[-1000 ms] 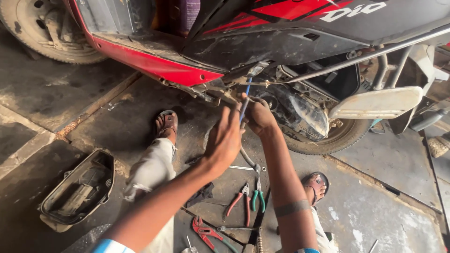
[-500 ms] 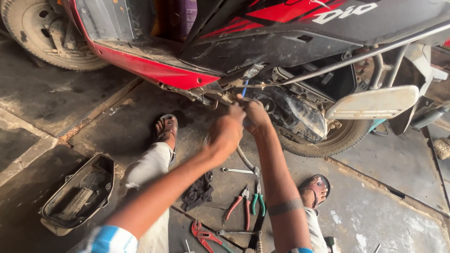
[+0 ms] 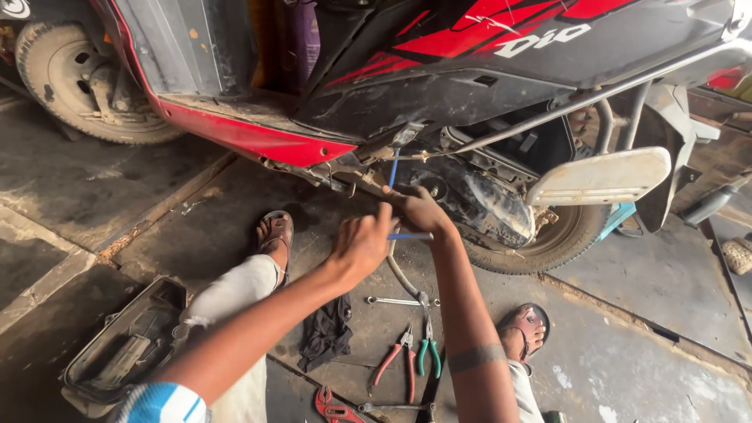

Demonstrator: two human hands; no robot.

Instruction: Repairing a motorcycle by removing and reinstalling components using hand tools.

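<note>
A red and black scooter (image 3: 470, 70) stands over me on the concrete floor. A thin blue wrench (image 3: 394, 168) rises to the grimy underside near the engine (image 3: 478, 196), and its blue cross-bar sticks out sideways between my hands. My right hand (image 3: 423, 211) is wrapped around the wrench just below the engine. My left hand (image 3: 360, 244) has its fingers curled on the end of the cross-bar. Where the shaft meets the bar is hidden by my fingers.
On the floor between my sandalled feet (image 3: 276, 231) (image 3: 529, 325) lie a spanner (image 3: 395, 301), red pliers (image 3: 389, 364), green pliers (image 3: 427, 352) and a black rag (image 3: 327, 333). A black plastic cover (image 3: 125, 352) lies at the left. A white panel (image 3: 599, 176) juts out by the rear wheel (image 3: 548, 239).
My left hand, spread open a second ago, has come in and curled onto the blue wrench beside my right hand. The view has drawn closer to the scooter's underside.
</note>
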